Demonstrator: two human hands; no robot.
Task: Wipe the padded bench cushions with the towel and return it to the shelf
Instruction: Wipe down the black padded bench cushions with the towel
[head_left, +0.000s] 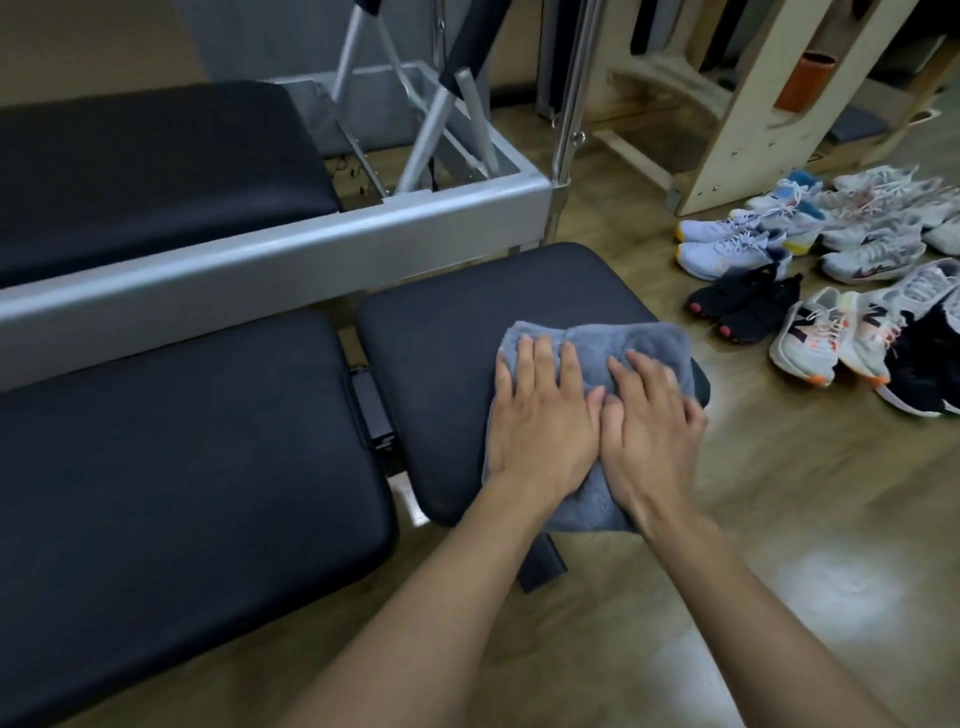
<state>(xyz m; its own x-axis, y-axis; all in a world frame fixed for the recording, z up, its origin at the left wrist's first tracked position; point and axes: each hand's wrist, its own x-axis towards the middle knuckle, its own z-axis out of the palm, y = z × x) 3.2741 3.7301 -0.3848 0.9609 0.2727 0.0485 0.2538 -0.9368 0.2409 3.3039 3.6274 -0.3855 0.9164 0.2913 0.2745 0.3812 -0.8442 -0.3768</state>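
A: Nearest entry?

B: Left hand (540, 415) and right hand (649, 431), side by side, thumbs touching. Both are released and flat, fingers straight, palms pressing down. Neither grasps anything. The right hand's outer fingers are blurred.

A: Under them?

B: Towel (649, 343), grey, folded. It lies on the near-right part of the small cushion (441, 374), with its near edge hanging over the cushion's near rim.

A: Step in hand?

B: Judged to be wiping this cushion. To do it well, keep the palms flat and the pressure even. Carry the towel in overlapping passes toward the far and left rims, and follow the rounded corners. Keep the fold from bunching, and keep the hanging edge off the floor (727, 519).

A: Next?

B: Long cushion (182, 467), black, to the left on the same counter. A gap with a black bracket (376, 415) separates it from the small cushion. I cannot tell whether it is already wiped.

A: Farther?

B: Grey metal frame (260, 265), running left to right. Beyond it, far left, is a third black cushion (145, 171).

A: Far right?

B: Shoes (743, 304), several pairs on the floor, well apart from the counter. Behind them stands a wooden rack (753, 104). I cannot tell whether that is the towel's shelf.
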